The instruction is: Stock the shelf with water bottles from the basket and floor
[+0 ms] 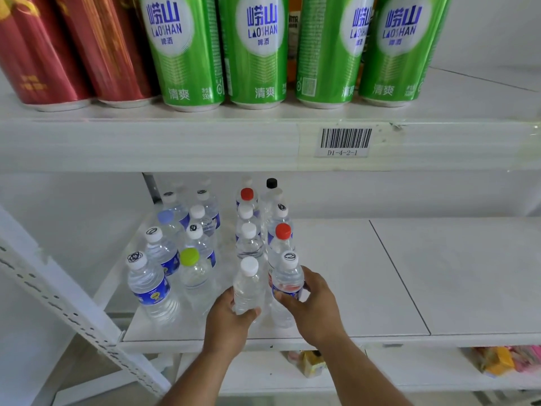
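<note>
**Bottles held at the front of the white shelf**

Hands were each closed around a bottle near the front edge of the white metal shelf (380,288). The left hand (231,317) gripped a clear plastic water bottle with a plain white cap (248,284); the right hand (314,306) wrapped a clear blue-labelled bottle with a scribbled white cap (288,281). Both stood upright, just beside each other. Behind them, more water bottles (205,230) stood in rows, capped white, red, black, blue and lime green. On the tier above stood green Laoshan cans (254,51) and red cans (58,54).
</note>
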